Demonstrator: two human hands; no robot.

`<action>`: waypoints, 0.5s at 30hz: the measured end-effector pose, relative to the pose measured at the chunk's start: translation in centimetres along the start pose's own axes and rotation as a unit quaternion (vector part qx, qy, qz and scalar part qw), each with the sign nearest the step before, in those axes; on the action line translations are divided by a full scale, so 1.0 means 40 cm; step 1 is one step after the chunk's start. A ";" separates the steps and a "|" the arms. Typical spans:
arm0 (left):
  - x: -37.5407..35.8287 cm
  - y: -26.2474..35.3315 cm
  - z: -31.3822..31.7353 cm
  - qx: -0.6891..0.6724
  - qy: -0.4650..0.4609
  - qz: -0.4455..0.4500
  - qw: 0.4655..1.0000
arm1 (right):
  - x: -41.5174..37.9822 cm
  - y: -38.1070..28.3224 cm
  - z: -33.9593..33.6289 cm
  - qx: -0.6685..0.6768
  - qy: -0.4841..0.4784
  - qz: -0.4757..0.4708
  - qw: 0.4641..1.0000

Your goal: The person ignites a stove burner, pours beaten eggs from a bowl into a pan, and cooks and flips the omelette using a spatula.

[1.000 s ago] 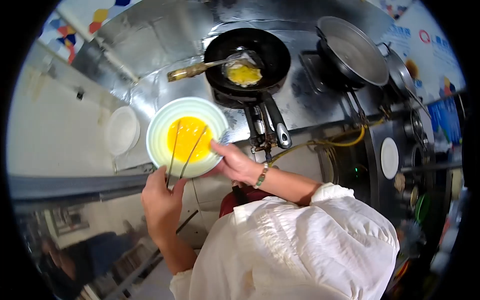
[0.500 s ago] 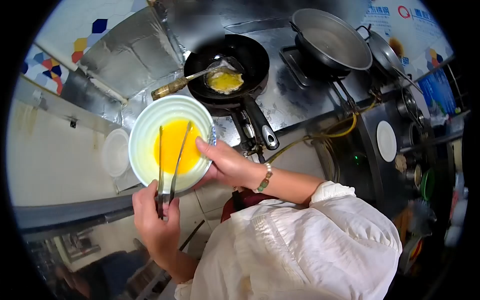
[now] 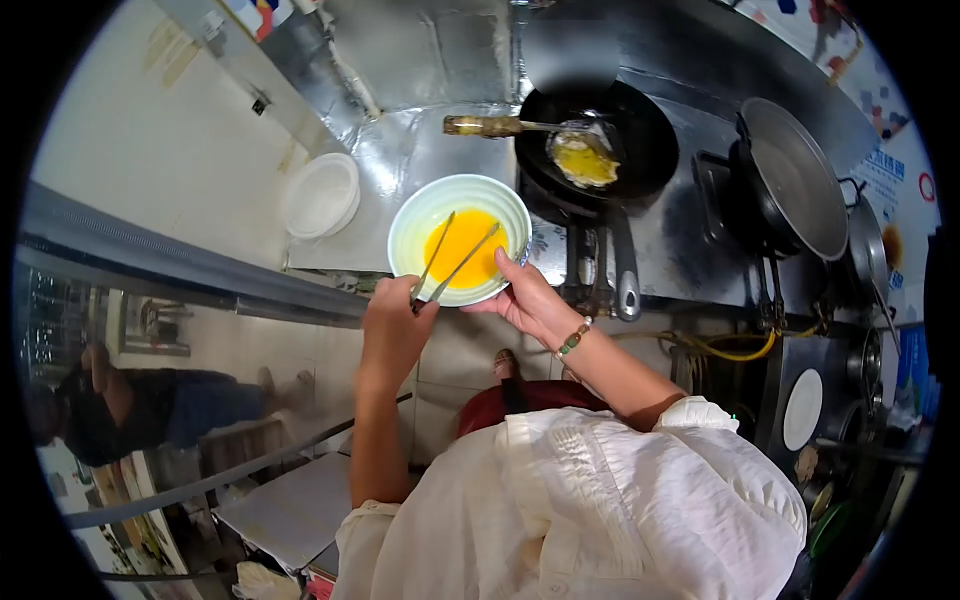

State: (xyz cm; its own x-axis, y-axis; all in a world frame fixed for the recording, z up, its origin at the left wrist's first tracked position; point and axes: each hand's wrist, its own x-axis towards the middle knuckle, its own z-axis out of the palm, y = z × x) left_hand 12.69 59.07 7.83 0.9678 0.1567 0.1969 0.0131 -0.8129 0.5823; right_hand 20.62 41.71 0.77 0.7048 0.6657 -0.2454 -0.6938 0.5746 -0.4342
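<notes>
We see smooth metal with a dull gleam in the tongs (image 3: 463, 264), and a glossy, glazed-looking finish on the bowl (image 3: 405, 240); the egg (image 3: 464, 237) inside shines wetly. The spatula (image 3: 482, 125) has a handle that looks like worn, rough wood. We find the pan (image 3: 645, 150) slick and dark, the wok (image 3: 792, 170) greyer and more matt. The counter (image 3: 420, 145) is bright, reflective metal, the tub (image 3: 322, 195) apparently plastic, the shirt (image 3: 585, 500) soft, matt, crinkled cloth.
</notes>
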 end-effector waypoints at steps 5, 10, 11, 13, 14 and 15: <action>0.040 -0.197 0.077 0.041 -0.007 -0.069 0.997 | 0.185 0.100 -0.072 0.065 0.017 0.079 0.995; 0.104 -0.345 0.121 0.030 -0.025 -0.118 0.992 | 0.360 0.180 -0.112 0.068 0.054 0.081 0.993; 0.119 -0.369 0.130 0.030 -0.022 -0.119 0.992 | 0.383 0.189 -0.117 0.074 0.052 0.074 0.993; 0.145 -0.418 0.151 0.025 -0.031 -0.124 0.991 | 0.430 0.206 -0.132 0.062 0.068 0.063 0.994; 0.158 -0.435 0.156 0.034 -0.032 -0.121 0.992 | 0.446 0.212 -0.138 0.047 0.073 0.054 0.995; 0.172 -0.450 0.164 0.044 -0.032 -0.116 0.992 | 0.463 0.213 -0.144 0.057 0.076 0.055 0.994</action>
State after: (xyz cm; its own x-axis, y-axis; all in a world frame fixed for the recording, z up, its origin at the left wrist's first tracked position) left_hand 20.74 71.08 -6.46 0.9499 0.3123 0.0132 0.2571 -0.8047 0.5351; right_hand 28.61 56.18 -12.48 0.6326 0.6518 -0.4183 -0.7735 0.5587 -0.2992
